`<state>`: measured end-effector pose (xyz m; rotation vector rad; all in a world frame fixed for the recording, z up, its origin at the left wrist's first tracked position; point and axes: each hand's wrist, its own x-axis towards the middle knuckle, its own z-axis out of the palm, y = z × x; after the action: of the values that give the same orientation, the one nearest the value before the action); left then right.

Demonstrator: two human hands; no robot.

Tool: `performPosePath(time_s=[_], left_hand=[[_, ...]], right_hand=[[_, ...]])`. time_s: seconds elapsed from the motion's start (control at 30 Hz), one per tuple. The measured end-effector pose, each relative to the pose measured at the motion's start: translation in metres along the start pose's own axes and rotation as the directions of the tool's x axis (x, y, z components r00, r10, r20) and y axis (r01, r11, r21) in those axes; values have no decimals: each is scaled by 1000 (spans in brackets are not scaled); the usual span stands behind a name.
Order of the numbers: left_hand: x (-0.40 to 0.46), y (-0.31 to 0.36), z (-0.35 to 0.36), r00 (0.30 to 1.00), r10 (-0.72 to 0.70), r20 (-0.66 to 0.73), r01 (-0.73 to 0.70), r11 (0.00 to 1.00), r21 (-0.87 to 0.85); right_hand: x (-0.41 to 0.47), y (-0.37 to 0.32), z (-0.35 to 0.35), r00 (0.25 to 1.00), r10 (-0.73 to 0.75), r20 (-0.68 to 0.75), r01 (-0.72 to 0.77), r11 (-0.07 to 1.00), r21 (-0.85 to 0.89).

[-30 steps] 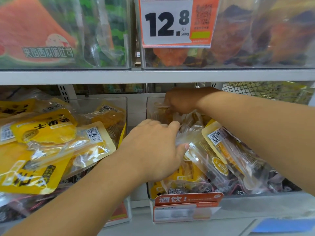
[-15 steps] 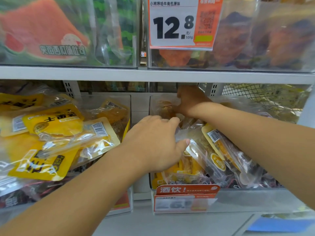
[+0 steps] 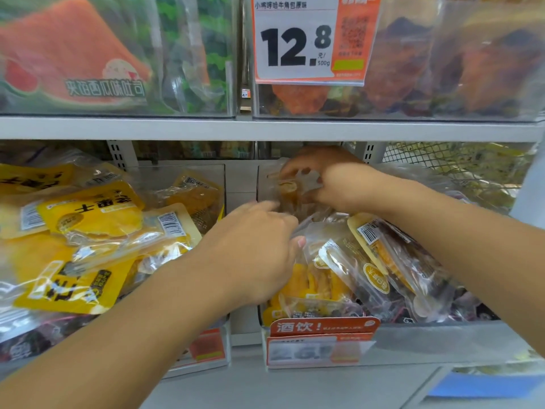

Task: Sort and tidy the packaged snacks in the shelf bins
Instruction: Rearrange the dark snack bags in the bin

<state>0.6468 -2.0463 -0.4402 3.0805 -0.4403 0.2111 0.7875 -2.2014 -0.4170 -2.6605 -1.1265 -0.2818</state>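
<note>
clear snack packet (image 3: 290, 187), orange pieces inside, pinched by right hand (image 3: 330, 181) at frame centre.
left hand (image 3: 253, 252) curls into packets below; shelf edge (image 3: 265, 128) close overhead.

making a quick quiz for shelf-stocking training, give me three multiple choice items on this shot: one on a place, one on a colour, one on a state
1. Where is the right hand?
A. at the back of the right bin
B. in the left bin
C. on the price tag

2. What colour frames the price tag?
A. blue
B. orange
C. green

3. What is the right hand doing?
A. hanging idle
B. pressing flat on the shelf
C. gripping a clear packet

Answers:
1 A: it reaches deep into the right bin, beyond the left hand.
2 B: an orange border surrounds the white tag.
3 C: its fingers curl round the packet.
</note>
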Motion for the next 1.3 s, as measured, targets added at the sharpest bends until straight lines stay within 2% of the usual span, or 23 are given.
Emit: performPosePath(time_s=[0.1, 0.17, 0.3, 0.53, 0.67, 0.8, 0.97, 1.1, 1.3], left_hand=[[0, 3, 2, 996, 68, 57, -72, 995, 70], [-3, 7, 2, 991, 99, 95, -107, 990, 89], [-11, 12, 4, 992, 98, 77, -106, 988, 114], [-17, 13, 7, 995, 97, 36, -100, 992, 83], [-18, 13, 6, 996, 88, 17, -89, 994, 59], [-19, 15, 2, 998, 49, 31, -50, 998, 29], [-18, 15, 2, 997, 36, 62, -39, 998, 41], [-17, 13, 3, 998, 58, 40, -59, 998, 29], [-14, 13, 7, 989, 146, -30, -141, 982, 123]], right_hand=[[9, -5, 4, 967, -169, 189, 137, 976, 171], [15, -4, 8, 945, -170, 279, 127, 978, 166], [24, -4, 4, 917, -150, 370, 111, 986, 124], [36, -21, 1, 825, -151, 545, 305, 931, -203], [35, -36, 1, 789, -36, 613, 311, 884, -348], [36, -26, 0, 804, 26, 594, 237, 902, -361], [14, 4, -13, 889, 143, 435, -70, 981, -180], [-6, 19, -21, 958, 210, 196, -144, 941, -306], [2, 15, -13, 957, 268, 113, -227, 932, -282]])
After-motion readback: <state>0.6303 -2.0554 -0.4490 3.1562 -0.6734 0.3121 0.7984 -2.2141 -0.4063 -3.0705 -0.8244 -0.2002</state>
